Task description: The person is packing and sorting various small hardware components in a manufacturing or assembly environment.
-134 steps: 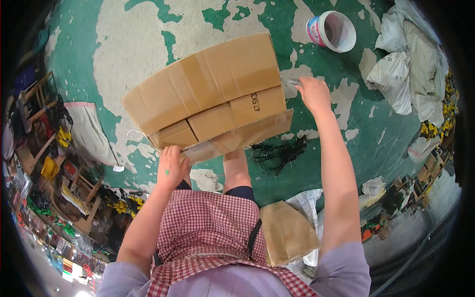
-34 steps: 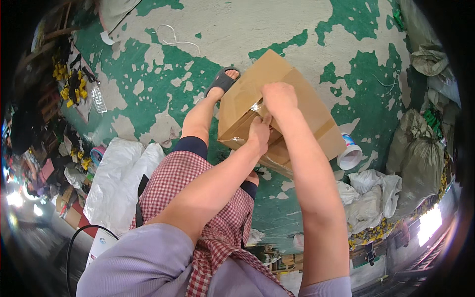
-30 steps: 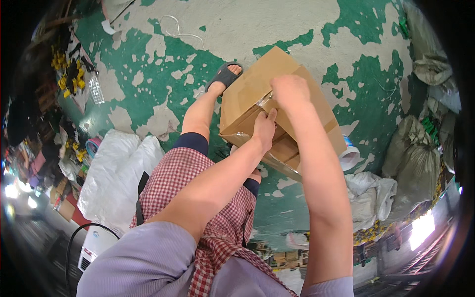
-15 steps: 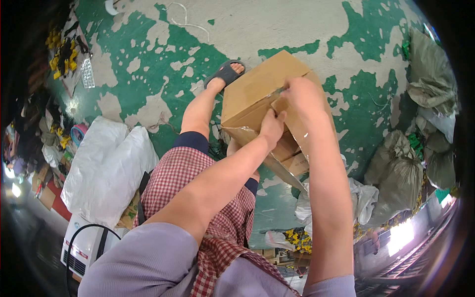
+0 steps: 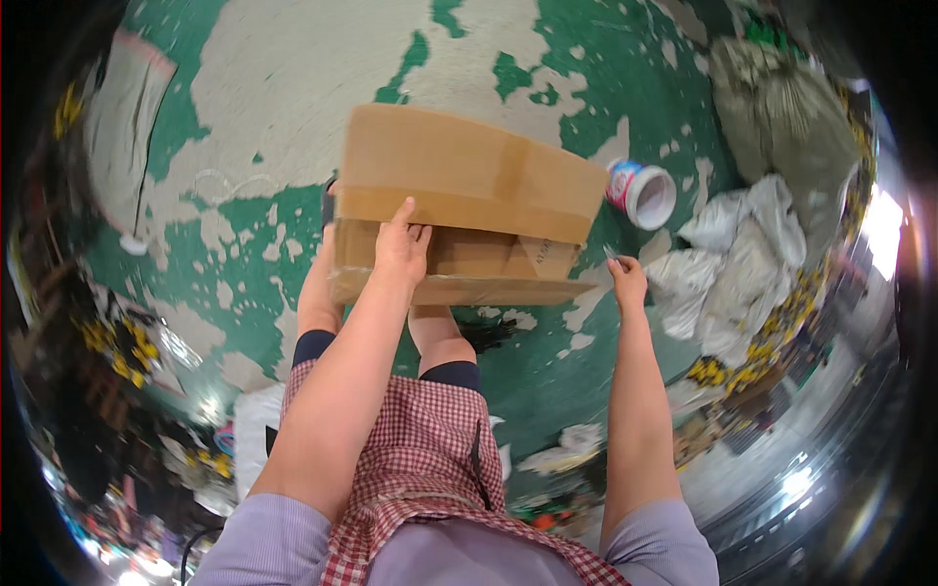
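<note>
A brown cardboard box (image 5: 440, 166) tilts in front of my legs, its long side open between two flaps. My left hand (image 5: 403, 249) grips the upper flap's edge near the box's left end, with the index finger stretched over the cardboard and the other fingers curled at the opening. Out to the right, apart from the box, my right hand (image 5: 628, 281) pinches a small shiny scrap (image 5: 610, 252), too small to make out. The inside of the box shows only in part; brown cardboard is visible there.
A white tub (image 5: 649, 195) with a coloured label lies on its side just right of the box. White plastic bags (image 5: 733, 264) and a large grey-green sack (image 5: 782, 117) stand farther right. A pale woven sack (image 5: 125, 137) lies at far left. The green floor paint is peeling.
My right hand has left the box edge and swung out to the right with a small scrap. The box has turned, its opening now facing me. The view has shifted; the tub has come into sight.
</note>
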`<action>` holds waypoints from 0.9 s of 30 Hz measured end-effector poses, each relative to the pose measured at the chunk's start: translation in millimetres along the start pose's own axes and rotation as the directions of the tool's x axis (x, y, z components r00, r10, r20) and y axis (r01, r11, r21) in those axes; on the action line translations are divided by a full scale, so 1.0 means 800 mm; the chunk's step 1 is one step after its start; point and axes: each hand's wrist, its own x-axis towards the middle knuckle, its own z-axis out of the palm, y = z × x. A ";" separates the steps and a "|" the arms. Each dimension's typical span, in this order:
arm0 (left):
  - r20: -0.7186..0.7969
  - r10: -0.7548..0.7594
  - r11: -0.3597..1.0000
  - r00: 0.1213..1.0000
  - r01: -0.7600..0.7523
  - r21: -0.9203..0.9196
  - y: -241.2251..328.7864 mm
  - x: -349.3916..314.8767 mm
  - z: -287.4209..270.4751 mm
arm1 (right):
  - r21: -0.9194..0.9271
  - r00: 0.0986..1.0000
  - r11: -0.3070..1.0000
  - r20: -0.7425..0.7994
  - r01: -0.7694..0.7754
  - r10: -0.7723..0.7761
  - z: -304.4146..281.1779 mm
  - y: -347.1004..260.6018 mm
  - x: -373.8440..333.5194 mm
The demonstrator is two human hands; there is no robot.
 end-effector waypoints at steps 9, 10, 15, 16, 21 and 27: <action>0.017 -0.120 0.950 0.993 0.110 0.293 -0.126 0.012 0.056 | 0.118 0.974 0.975 -0.148 0.188 -0.170 0.066 0.049 0.024; 0.040 -0.178 0.954 0.983 0.163 0.251 -0.124 0.017 0.052 | 0.090 0.956 0.965 -0.186 0.246 -0.227 0.068 0.047 0.025; -0.001 -0.127 0.934 0.992 0.120 0.336 -0.122 0.011 0.056 | 0.137 0.927 0.927 -0.190 0.350 -0.322 0.069 0.046 0.021; -0.025 -0.091 0.930 0.996 0.093 0.355 -0.121 0.013 0.056 | 0.148 0.917 0.915 -0.207 0.375 -0.342 0.071 0.046 0.020; -0.057 -0.007 0.912 0.998 0.029 0.408 -0.122 0.004 0.061 | 0.150 0.860 0.881 -0.339 0.449 -0.381 0.082 0.039 0.020; -0.081 0.039 0.894 0.996 0.001 0.448 -0.114 -0.008 0.066 | 0.146 0.871 0.888 -0.318 0.436 -0.375 0.072 0.012 0.035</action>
